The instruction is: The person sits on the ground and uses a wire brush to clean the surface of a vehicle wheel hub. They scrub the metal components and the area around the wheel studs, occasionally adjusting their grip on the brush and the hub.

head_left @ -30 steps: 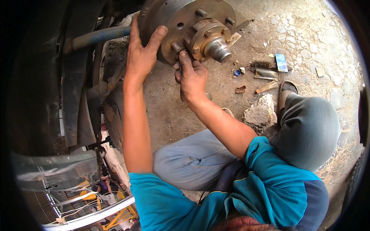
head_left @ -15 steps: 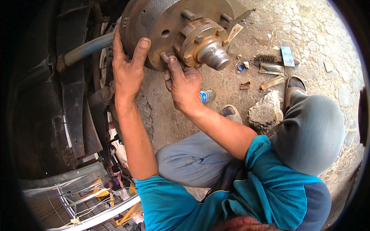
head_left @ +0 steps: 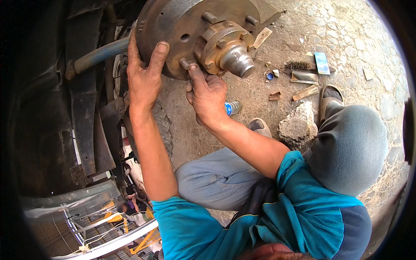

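A rusty brake drum (head_left: pixel 167 26) with wheel studs and a protruding hub (head_left: pixel 236 60) fills the top middle. Around its left edge lies my left hand (head_left: pixel 144 84), fingers along the rim and thumb raised against the front side. Low on the drum face, my right hand (head_left: pixel 209 96) is closed, its thumb pressed at the end of a wheel stud (head_left: pixel 185 63). The fingers curl beneath the drum's lower edge, partly hidden. Another stud (head_left: pixel 209 17) sticks out higher up.
Left of the drum are a blue-grey rod (head_left: pixel 102 54) and dark metal vehicle parts (head_left: pixel 82 125). On the ground lie a plastic bottle (head_left: pixel 234 107), a stone block (head_left: pixel 298 125), a wire brush (head_left: pixel 299 65), a blue card (head_left: pixel 322 63) and a blue cap (head_left: pixel 270 76).
The drum and hub sit slightly further left and up in view. Both hands keep nearly the same places, with the right thumb still at the stud.
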Motion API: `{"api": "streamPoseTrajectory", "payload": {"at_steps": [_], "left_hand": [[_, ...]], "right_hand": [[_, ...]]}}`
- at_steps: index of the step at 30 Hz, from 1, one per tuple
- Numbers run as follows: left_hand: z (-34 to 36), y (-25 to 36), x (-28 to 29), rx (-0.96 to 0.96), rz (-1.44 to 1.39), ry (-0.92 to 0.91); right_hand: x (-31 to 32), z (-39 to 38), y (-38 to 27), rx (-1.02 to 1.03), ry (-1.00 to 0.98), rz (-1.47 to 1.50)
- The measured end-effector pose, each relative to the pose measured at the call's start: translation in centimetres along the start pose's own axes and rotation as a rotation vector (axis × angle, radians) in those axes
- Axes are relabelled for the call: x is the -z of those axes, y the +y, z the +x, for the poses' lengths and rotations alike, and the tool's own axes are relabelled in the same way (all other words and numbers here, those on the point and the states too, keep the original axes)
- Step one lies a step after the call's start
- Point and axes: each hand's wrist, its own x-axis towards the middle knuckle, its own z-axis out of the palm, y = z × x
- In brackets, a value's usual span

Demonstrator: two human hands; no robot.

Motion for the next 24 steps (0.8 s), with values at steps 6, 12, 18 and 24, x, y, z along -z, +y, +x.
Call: {"api": "streamPoseTrajectory", "payload": {"at_steps": [6, 12, 18, 24], "left_hand": [[0.0, 0.6, -0.2, -0.015, 0.034, -0.003], [0.3, 0.6, -0.1, -0.001, -0.001, 0.003], [-0.4, 0.9, 0.0, 0.025, -0.064, -0.019], [0.0, 0.4, 0.2, -0.002, 0.0, -0.024]], "right_hand": [[0.4, -0.1, -0.2, 0.004, -0.04, 0.031], [0.4, 0.9, 0.3, -0.014, 0.013, -0.065], [-1.4, -0.6, -1.5, -0.063, -0.042, 0.183], [-1.2, -0.6, -1.4, -0.095, -0.077, 0.226]]}}
